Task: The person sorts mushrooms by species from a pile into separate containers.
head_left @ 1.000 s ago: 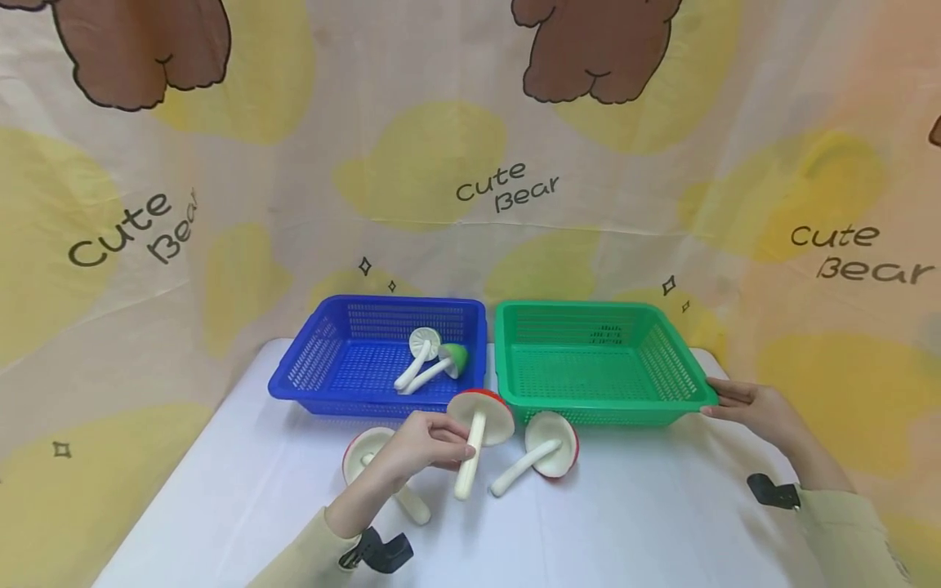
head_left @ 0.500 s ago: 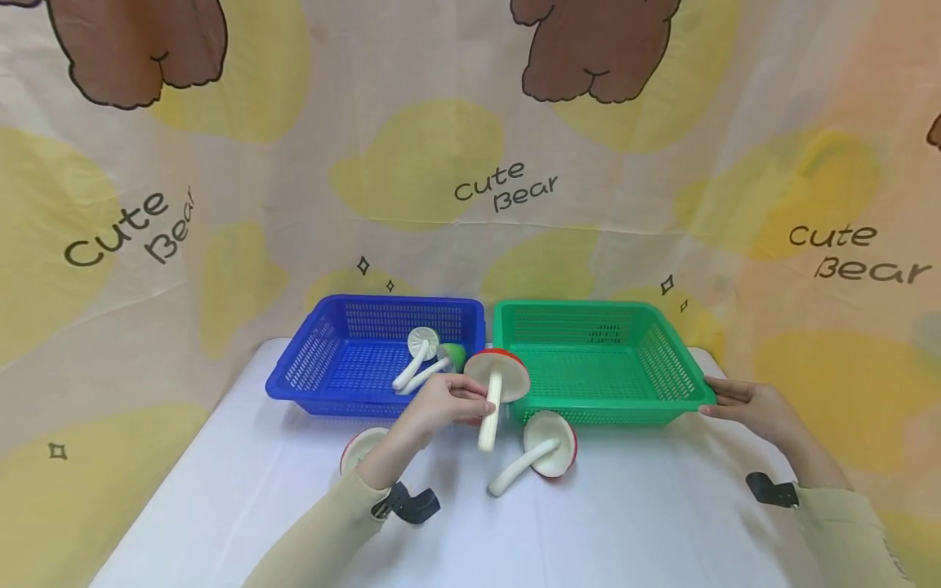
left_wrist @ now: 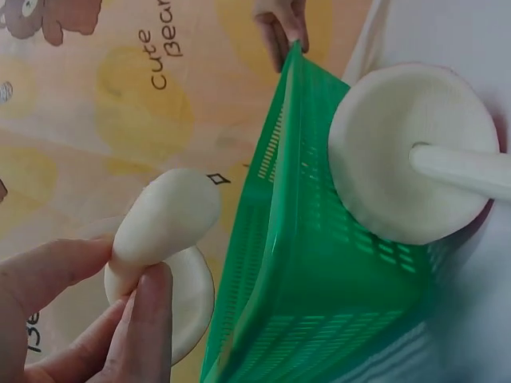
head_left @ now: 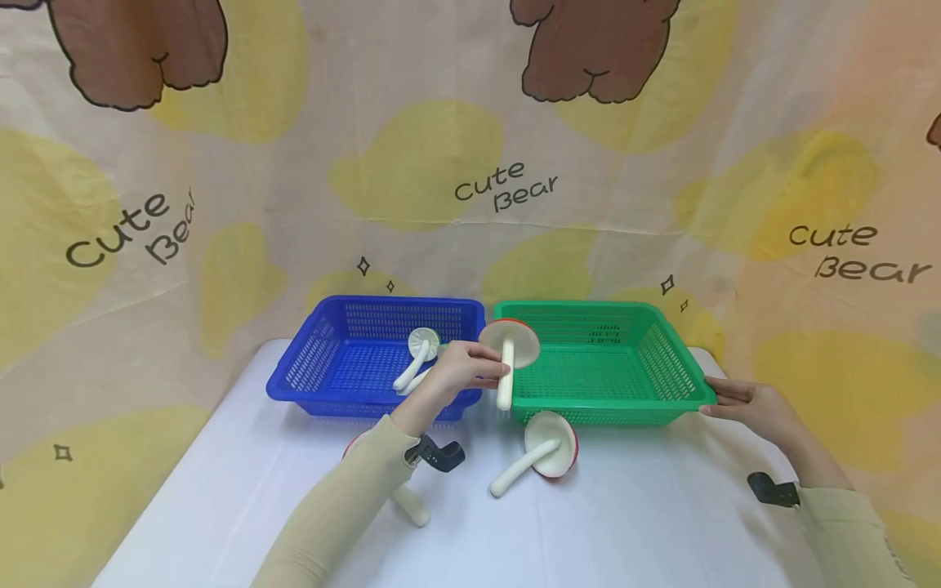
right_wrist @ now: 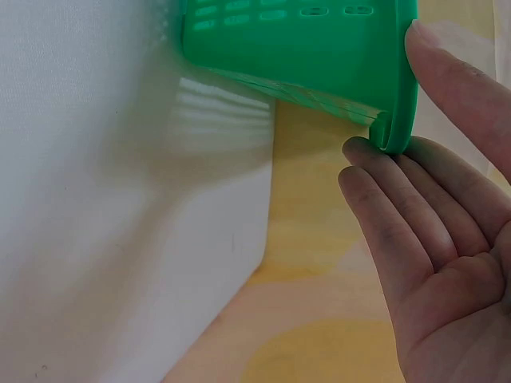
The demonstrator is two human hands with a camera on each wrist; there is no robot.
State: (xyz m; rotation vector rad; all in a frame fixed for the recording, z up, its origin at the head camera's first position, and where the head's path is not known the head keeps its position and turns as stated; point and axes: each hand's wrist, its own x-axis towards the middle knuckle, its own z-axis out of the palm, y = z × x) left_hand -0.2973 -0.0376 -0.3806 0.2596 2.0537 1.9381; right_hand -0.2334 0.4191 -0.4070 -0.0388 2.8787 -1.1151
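My left hand (head_left: 461,366) pinches the stem of a toy mushroom (head_left: 524,347) between thumb and fingers. Its red-edged pale cap points up, over the left end of the green basket (head_left: 610,405) in the head view. Seen from the left wrist, the stem end (left_wrist: 164,219) faces the camera and partly covers the cap. At the basket's right front corner, my right hand (head_left: 757,415) holds the rim, thumb (right_wrist: 455,88) on one side and fingers on the other. Another red-edged mushroom (head_left: 562,457) lies in front of this basket. A further mushroom (head_left: 410,506) is mostly hidden under my left forearm.
A blue basket (head_left: 301,384) stands left of the green one. Inside it lie a small pale mushroom (head_left: 423,343) and a second, largely covered by my left hand. Both baskets sit on a white-covered table (head_left: 625,523) before a printed bear curtain (head_left: 412,180).
My left hand has carried the mushroom up, forward and slightly right, from above the table front to the green basket's left end. The right hand has stayed at the basket rim.
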